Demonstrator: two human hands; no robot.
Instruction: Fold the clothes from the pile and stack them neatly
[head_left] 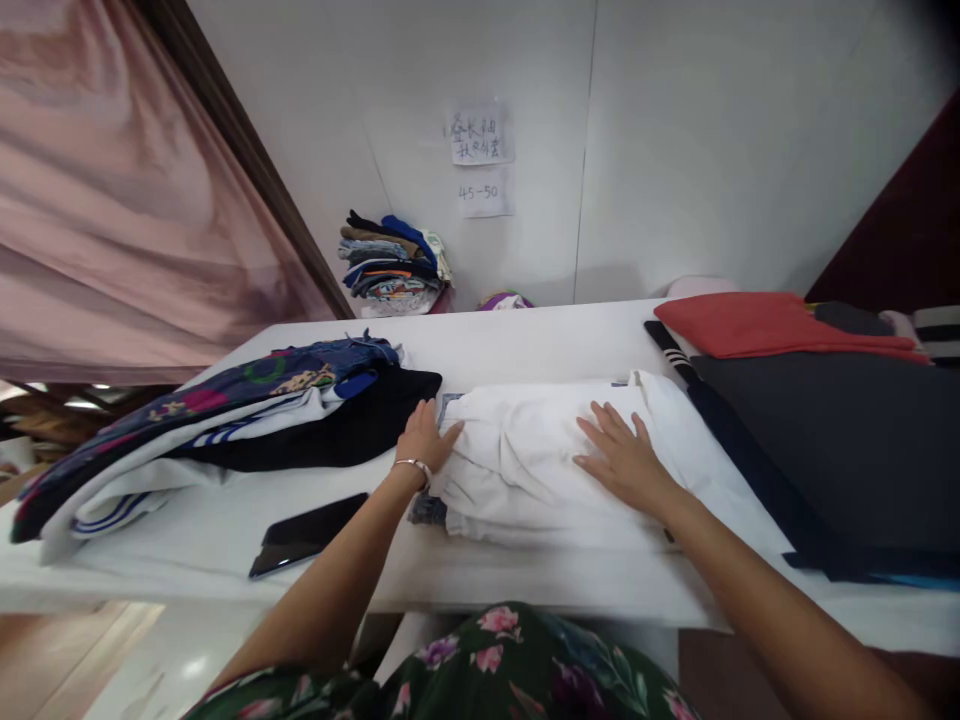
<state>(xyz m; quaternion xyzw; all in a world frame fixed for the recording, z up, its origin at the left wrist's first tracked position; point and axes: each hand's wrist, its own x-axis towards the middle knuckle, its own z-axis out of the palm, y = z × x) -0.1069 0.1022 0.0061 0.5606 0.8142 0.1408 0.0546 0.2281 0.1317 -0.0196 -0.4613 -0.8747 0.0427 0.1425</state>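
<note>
A white garment (525, 450), partly folded, lies on the white table in front of me, with wrinkles near its left end. Bits of blue denim peek out from under that left end. My left hand (429, 438) rests at the garment's left edge, fingers stretched forward and a bracelet on the wrist. Flat on the garment's right half, my right hand (619, 455) has its fingers spread. Neither hand grips the cloth. What lies under the white layer is mostly hidden.
Left are spread clothes (247, 410) and a dark phone (307, 535). Dark garments (825, 450) and a red one (780, 325) lie right. Beyond the table's far edge (570, 315) stand a folded clothes stack (394, 265) and a wall with paper notes (482, 135).
</note>
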